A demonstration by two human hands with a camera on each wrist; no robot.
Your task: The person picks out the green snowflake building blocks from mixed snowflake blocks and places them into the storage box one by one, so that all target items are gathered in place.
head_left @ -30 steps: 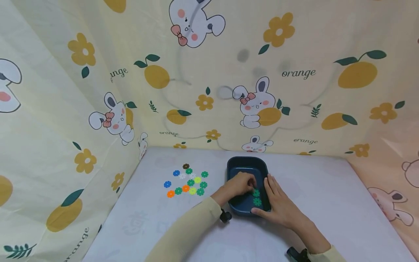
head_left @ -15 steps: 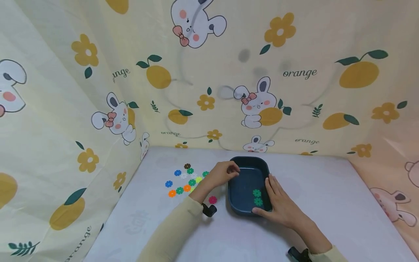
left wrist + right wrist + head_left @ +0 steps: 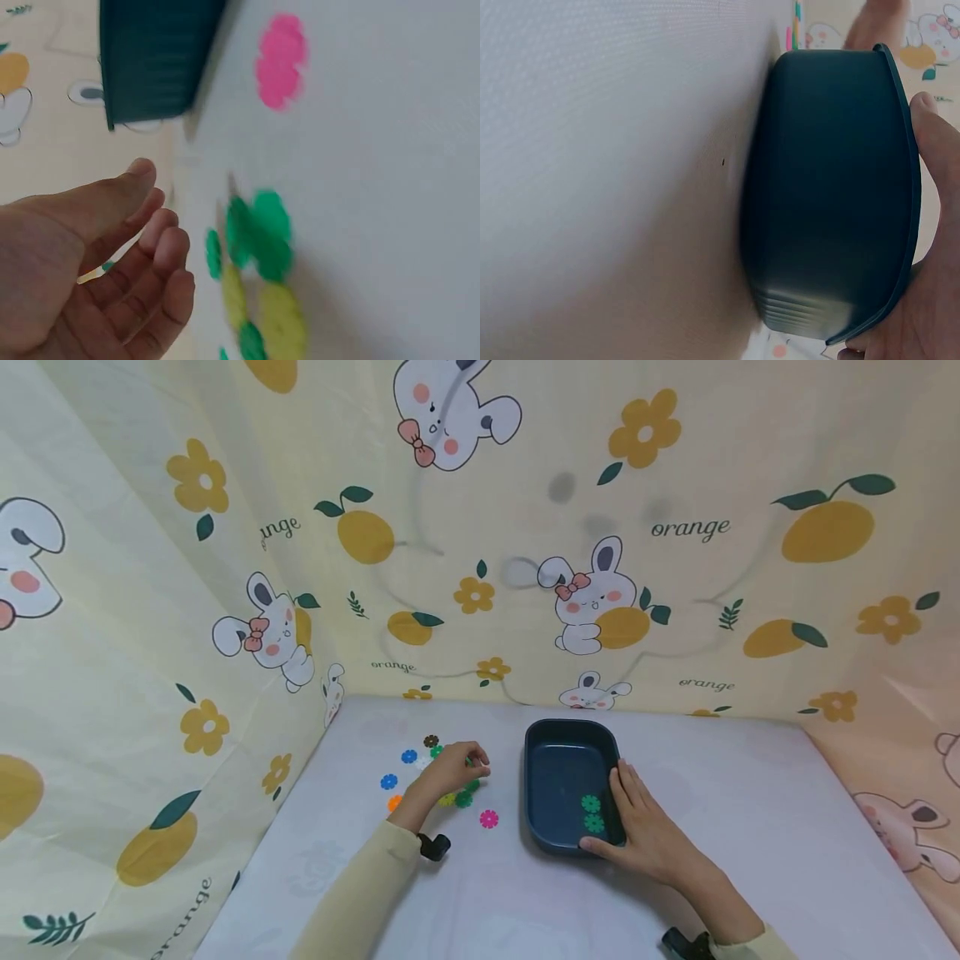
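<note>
My left hand (image 3: 448, 771) hovers over a cluster of small flower-shaped plastic discs on the table, fingers loosely curled. In the left wrist view nothing lies between its thumb and fingers. Blurred green discs (image 3: 270, 234) and yellow discs (image 3: 282, 321) are beside it there. A pink disc (image 3: 489, 819) lies apart, between cluster and tray. The dark blue-green tray (image 3: 558, 772) holds two green discs (image 3: 592, 814) near its lower right corner. My right hand (image 3: 651, 842) rests against the tray's right side, fingers extended, thumb over the near rim.
Blue discs (image 3: 388, 782), a brown disc (image 3: 431, 741) and an orange disc (image 3: 394, 803) show around the left hand, which hides part of the cluster. A printed curtain (image 3: 420, 543) with rabbits and oranges rises behind the white tabletop (image 3: 330, 877).
My left hand has left the inside of the tray and swung left, out over the cluster. Both green discs stay in the tray. The right hand keeps its place at the tray's side.
</note>
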